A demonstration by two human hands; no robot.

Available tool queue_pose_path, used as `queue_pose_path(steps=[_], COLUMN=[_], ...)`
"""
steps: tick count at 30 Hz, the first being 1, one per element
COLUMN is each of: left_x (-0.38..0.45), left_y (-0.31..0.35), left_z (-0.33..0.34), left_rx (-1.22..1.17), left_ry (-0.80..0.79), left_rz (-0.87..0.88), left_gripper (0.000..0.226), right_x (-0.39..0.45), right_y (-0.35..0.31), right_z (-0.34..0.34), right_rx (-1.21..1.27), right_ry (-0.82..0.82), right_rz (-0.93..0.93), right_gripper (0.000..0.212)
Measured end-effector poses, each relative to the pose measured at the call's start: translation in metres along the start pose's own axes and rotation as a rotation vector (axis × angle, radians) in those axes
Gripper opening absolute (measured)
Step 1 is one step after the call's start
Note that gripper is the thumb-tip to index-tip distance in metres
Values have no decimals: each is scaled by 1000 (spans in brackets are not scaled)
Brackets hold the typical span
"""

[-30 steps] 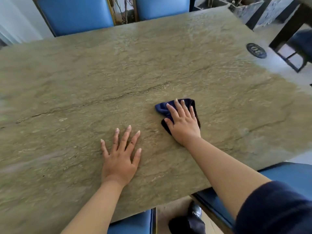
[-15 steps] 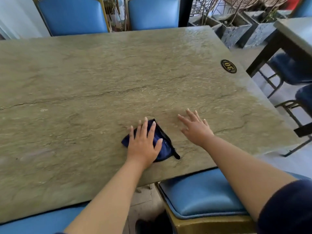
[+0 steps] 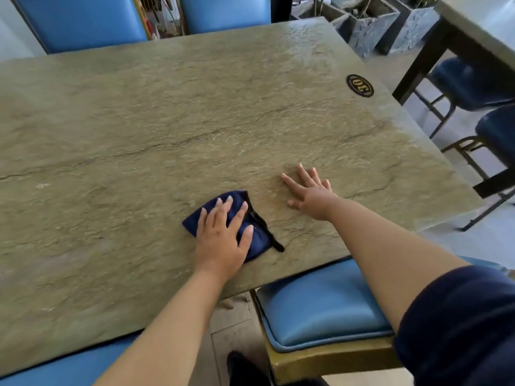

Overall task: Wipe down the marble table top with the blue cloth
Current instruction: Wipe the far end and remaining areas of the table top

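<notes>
The greenish-brown marble table top (image 3: pixel 167 121) fills most of the view. A folded dark blue cloth (image 3: pixel 257 240) lies near the table's front edge. My left hand (image 3: pixel 223 235) presses flat on the cloth, fingers spread over it, hiding its middle. My right hand (image 3: pixel 312 193) rests flat on the bare marble just to the right of the cloth, fingers apart and holding nothing.
A round black badge marked 30 (image 3: pixel 359 85) sits near the table's right edge. Blue padded chairs stand at the far side (image 3: pixel 80 20) and under the near edge (image 3: pixel 320 302). Stone planters (image 3: pixel 370 26), another table (image 3: pixel 479 26) and dark chairs (image 3: pixel 473 87) are on the right.
One second ago my right hand was on the cloth and my left lay bare. The cloth now sits under my left hand, nearer the front edge; my right hand rests beside it.
</notes>
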State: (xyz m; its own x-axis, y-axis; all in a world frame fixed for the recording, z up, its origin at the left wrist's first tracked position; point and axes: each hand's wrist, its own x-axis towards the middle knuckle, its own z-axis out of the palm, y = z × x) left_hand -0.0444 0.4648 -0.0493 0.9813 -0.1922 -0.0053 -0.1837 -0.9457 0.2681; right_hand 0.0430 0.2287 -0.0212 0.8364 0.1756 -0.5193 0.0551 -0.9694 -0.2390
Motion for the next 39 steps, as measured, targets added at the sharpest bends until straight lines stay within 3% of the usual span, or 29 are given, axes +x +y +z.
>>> queue_pose_path(steps=[6, 12, 17, 19, 21, 25, 27, 30, 34, 36, 39], left_x=[-12, 15, -3, 6, 28, 79, 87, 73, 69, 85, 111], left_y=[-16, -12, 34, 45, 51, 83, 111, 147, 139, 124, 117], left_z=[-3, -4, 8, 11, 13, 22, 31, 46, 45, 38, 35], left_rx=[136, 149, 148, 149, 143, 139, 140, 116, 124, 140, 143], left_ry=[-139, -129, -206, -235, -242, -188, -140, -146, -216, -226, -189], left_rz=[273, 130, 529, 601, 565, 269, 242, 506, 793, 760, 417], left_gripper=[63, 62, 60, 58, 56, 54, 56, 56, 52, 51, 51], right_x=[7, 2, -13, -18, -19, -20, -20, -21, -19, -20, -21], right_y=[5, 43, 95, 110, 123, 154, 171, 187, 186, 187, 192], right_z=[-5, -32, -32, -31, -32, -36, -35, -33, -33, -34, -32], right_rx=[-26, -41, -14, -1, 26, 148, 230, 375, 364, 341, 376], right_ry=[-29, -88, 15, 30, 46, 113, 183, 289, 268, 249, 230], right_rz=[-55, -250, -305, -314, -300, -190, -111, -27, -43, -56, -79], right_gripper=[68, 68, 66, 64, 61, 55, 53, 48, 48, 49, 54])
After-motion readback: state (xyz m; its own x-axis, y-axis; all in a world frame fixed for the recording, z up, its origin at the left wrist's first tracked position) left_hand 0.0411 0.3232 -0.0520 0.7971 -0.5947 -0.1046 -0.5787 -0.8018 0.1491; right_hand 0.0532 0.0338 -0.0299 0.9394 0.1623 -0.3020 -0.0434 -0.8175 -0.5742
